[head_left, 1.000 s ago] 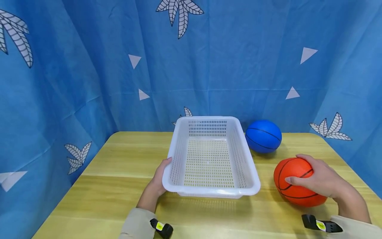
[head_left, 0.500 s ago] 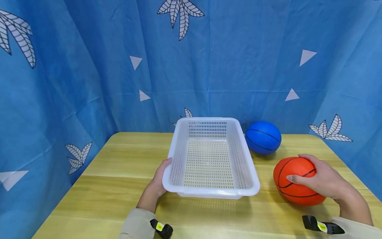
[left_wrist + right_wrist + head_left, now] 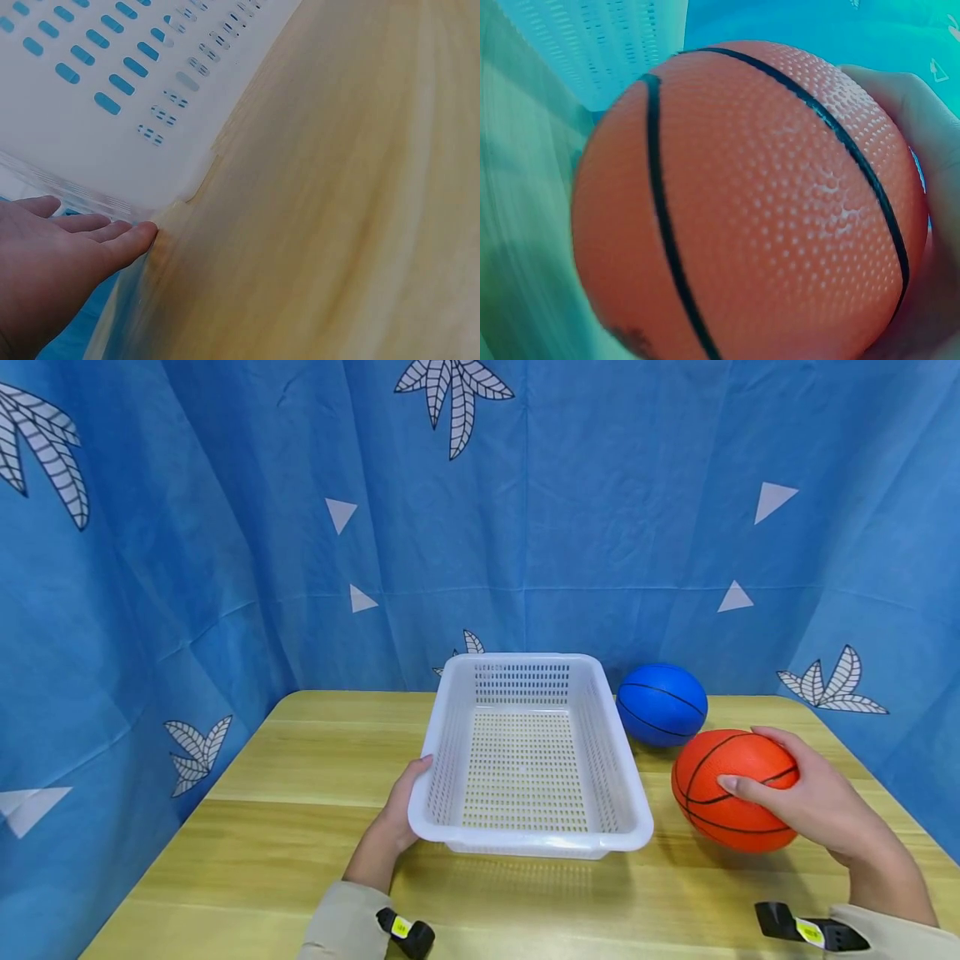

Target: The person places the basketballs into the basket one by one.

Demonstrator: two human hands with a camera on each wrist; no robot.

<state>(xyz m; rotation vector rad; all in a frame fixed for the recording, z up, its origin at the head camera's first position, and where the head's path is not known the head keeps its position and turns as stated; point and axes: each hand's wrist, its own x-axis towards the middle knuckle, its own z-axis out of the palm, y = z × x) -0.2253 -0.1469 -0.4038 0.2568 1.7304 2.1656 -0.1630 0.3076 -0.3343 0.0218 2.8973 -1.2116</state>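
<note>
A white perforated plastic basket (image 3: 525, 837) stands on the wooden table in the head view. My left hand (image 3: 399, 806) is at its front left corner, its upper part beside the rim. In the left wrist view, the fairly straight fingers (image 3: 105, 238) touch the outside of that corner. On the right, my right hand (image 3: 825, 793) grips an orange-red basketball (image 3: 731, 818) with black lines, the thumb across its near left side. The ball fills most of the right wrist view, while the fingers on its far side are hidden. A shadow lies under the ball on the table.
A blue basketball (image 3: 662, 703) sits at the back of the table, close to the basket's right rim. Behind the table (image 3: 300, 827) hangs a blue curtain (image 3: 570, 510) with leaf and triangle prints.
My right hand has raised the orange-red basketball a little and shifted it left, away from where it sat near the table's right side. The left hand and basket stay put.
</note>
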